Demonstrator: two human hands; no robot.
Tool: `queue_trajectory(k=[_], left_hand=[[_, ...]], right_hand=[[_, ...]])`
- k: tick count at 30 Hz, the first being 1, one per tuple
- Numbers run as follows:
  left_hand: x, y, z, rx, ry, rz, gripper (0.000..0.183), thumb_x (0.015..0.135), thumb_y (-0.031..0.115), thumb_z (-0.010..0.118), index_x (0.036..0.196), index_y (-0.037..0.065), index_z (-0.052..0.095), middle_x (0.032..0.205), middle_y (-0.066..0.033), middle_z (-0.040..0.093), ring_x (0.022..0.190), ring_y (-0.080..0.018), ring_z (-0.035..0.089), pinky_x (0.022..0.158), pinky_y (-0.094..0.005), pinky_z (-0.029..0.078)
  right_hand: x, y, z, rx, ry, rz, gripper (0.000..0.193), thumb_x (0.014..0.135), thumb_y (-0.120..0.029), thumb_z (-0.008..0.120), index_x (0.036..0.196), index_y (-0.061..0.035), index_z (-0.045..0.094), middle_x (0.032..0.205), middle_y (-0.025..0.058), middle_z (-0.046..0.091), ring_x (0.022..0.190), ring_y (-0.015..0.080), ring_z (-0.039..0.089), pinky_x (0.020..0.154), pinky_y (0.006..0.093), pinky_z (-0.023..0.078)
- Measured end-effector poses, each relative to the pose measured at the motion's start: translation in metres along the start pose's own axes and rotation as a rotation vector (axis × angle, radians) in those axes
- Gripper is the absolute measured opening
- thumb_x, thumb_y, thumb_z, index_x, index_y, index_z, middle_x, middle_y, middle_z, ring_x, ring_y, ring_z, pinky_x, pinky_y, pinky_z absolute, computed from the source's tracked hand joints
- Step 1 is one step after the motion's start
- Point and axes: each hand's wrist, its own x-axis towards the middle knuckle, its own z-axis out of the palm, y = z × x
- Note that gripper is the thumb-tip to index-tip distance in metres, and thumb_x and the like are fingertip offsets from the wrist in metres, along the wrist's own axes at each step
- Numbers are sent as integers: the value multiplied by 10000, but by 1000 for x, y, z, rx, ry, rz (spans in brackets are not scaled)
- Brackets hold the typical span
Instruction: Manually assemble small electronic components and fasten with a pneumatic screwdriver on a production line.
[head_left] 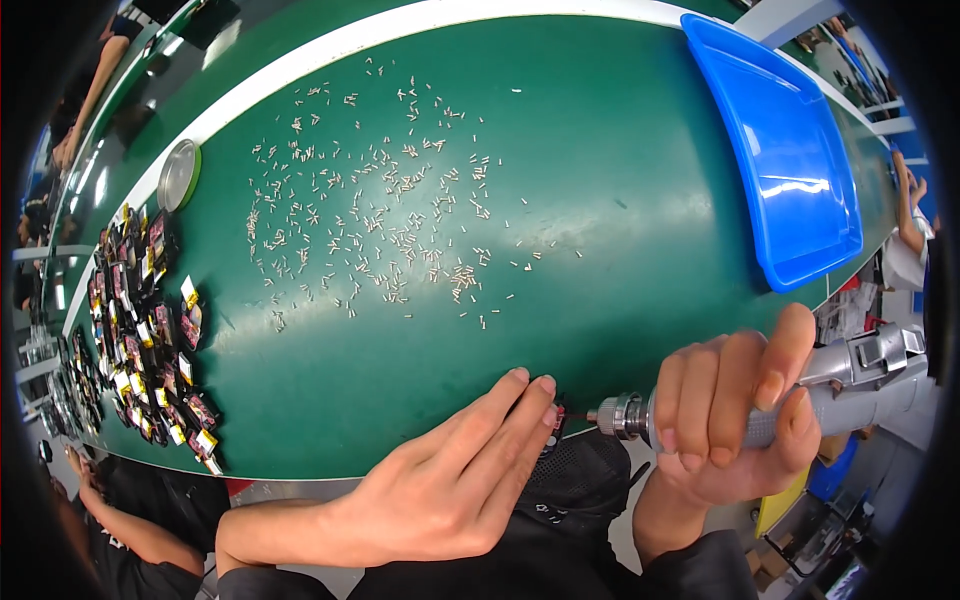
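Note:
My left hand (450,475) is at the table's near edge, its fingers closed over a small black electronic part (555,424). Most of that part is hidden under the fingers; a bit of dark casing with reddish detail shows at the fingertips. My right hand (735,400) is wrapped round a grey electric screwdriver (640,415), lying nearly level with a knurled metal collar. Its thin bit points left at the part; whether the tip touches it I cannot tell. Many tiny silvery screw-like pins (400,240) lie scattered over the green tabletop (600,330), beyond my hands.
At the far right sits an empty blue plastic tray (800,190). A heap of small black electronic parts (140,340) with yellow and white bits covers the left end, with a round shallow tin (180,175) beyond it. Another person's arm (140,520) rests at the lower left.

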Motion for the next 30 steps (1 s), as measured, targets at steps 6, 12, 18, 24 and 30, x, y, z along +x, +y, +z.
queue_trajectory(k=[6, 12, 18, 24, 30], left_hand=[[-1, 0, 1, 2, 9, -7, 269, 720, -1, 665, 952, -136, 654, 1051, -234, 643, 992, -351, 628, 841, -362, 557], [-3, 2, 2, -8, 20, -20, 276, 709, 2, 656, 950, -133, 653, 1071, -235, 639, 1006, -354, 624, 843, -366, 554], [-5, 1, 4, -36, 56, -45, 291, 707, 2, 662, 965, -131, 649, 1078, -231, 636, 1013, -349, 622, 830, -365, 555], [-6, 3, 5, -47, 61, -58, 303, 706, 6, 666, 976, -130, 649, 1092, -224, 632, 1018, -344, 618, 823, -363, 557], [-5, 4, 4, -33, 51, -43, 312, 701, 10, 660, 978, -133, 648, 1093, -228, 630, 1019, -345, 618, 826, -366, 558]], right_hand=[[5, -1, 1, -23, -60, 15, 192, 928, -191, 515, 848, -67, 392, 486, 23, 447, 367, 133, 438, 412, 280, 416], [12, -5, 6, -116, -181, 30, 198, 909, -171, 534, 819, -64, 394, 481, 36, 459, 371, 149, 450, 413, 282, 418], [13, -6, -1, -38, -130, 87, 194, 905, -161, 533, 809, -63, 395, 468, 33, 445, 369, 148, 445, 413, 285, 416], [13, -3, -3, -15, -133, 97, 188, 894, -151, 541, 809, -64, 398, 472, 34, 445, 360, 145, 430, 413, 283, 409], [8, 3, 14, -74, -129, -7, 219, 858, -136, 605, 760, -65, 423, 482, 15, 466, 364, 146, 432, 386, 281, 385]])
